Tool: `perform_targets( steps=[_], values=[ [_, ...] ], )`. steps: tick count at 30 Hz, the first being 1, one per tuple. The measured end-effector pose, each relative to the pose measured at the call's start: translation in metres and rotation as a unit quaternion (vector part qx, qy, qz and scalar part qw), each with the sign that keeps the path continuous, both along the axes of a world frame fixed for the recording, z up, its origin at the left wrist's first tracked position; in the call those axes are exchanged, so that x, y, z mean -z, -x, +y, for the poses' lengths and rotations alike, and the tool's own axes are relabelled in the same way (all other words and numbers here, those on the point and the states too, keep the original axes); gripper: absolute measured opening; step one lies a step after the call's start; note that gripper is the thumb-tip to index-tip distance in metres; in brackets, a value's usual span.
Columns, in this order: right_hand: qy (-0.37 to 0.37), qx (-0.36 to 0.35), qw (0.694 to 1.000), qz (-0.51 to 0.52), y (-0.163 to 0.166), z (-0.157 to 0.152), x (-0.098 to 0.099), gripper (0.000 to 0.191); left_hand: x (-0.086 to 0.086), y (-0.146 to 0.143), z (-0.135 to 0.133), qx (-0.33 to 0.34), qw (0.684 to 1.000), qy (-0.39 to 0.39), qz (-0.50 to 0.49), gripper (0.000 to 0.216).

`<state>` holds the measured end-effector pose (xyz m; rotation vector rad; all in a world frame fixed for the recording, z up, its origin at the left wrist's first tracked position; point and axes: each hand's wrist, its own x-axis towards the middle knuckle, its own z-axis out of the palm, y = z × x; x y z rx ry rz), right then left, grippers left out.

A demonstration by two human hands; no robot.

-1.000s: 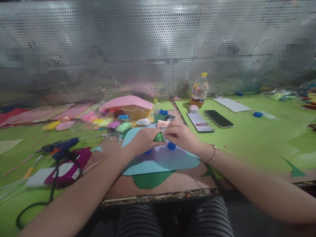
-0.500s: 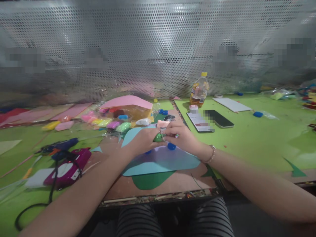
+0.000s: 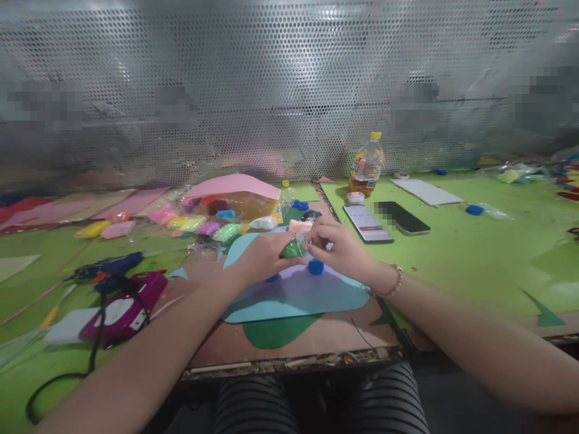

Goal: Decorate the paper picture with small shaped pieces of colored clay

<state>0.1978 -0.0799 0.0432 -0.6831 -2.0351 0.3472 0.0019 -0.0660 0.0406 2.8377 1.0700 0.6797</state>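
Since the earlier frame my right hand has edged upward; both hands' fingers pinch the small, glossy green clay packet, left hand cupping it.

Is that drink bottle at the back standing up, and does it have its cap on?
Upright and capped. The bottle stands on its base near the perforated metal screen, and a yellow cap sits on its neck.

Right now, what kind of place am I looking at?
Probably a shared craft workbench: coloured paper sheets cover the table, small packets of modelling clay lie in a row, and a glue gun rests at the left.
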Motion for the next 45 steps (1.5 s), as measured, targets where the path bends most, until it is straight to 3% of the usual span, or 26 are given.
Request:
perform_targets(
  steps=[5, 13, 20, 24, 28, 35, 41, 45],
  values=[
    [0.031, -0.001, 1.000, 0.004, -0.006, 0.000, -0.001, 0.006, -0.002, 0.003, 0.001, -0.013, 1.000, -0.007, -0.009, 0.050],
    [-0.008, -0.041, 0.994, -0.099, -0.004, 0.000, -0.001, 0.010, 0.003, 0.000, 0.000, 0.011, 1.000, 0.002, 0.028, 0.040],
    [0.006, -0.011, 0.995, -0.103, 0.004, -0.001, 0.005, 0.021, 0.006, 0.001, 0.001, 0.010, 0.999, -0.004, 0.050, 0.039],
    [0.011, -0.001, 0.998, -0.068, 0.001, 0.000, 0.002, 0.014, 0.003, 0.003, 0.004, -0.002, 1.000, 0.004, 0.028, 0.040],
    [0.075, 0.068, 0.995, 0.018, -0.014, 0.007, -0.011, 0.014, -0.003, 0.014, 0.013, -0.078, 0.997, -0.007, -0.010, 0.041],
    [0.201, 0.126, 0.971, -0.016, -0.041, 0.030, -0.011, 0.014, 0.002, 0.044, 0.041, -0.192, 0.980, -0.047, -0.014, 0.044],
    [0.282, 0.096, 0.954, 0.021, -0.045, 0.041, -0.002, 0.026, 0.011, 0.051, 0.049, -0.235, 0.970, -0.052, 0.019, 0.042],
    [0.306, 0.077, 0.948, 0.025, -0.045, 0.044, -0.001, 0.019, 0.012, 0.050, 0.048, -0.231, 0.971, -0.057, 0.031, 0.040]
  ],
)
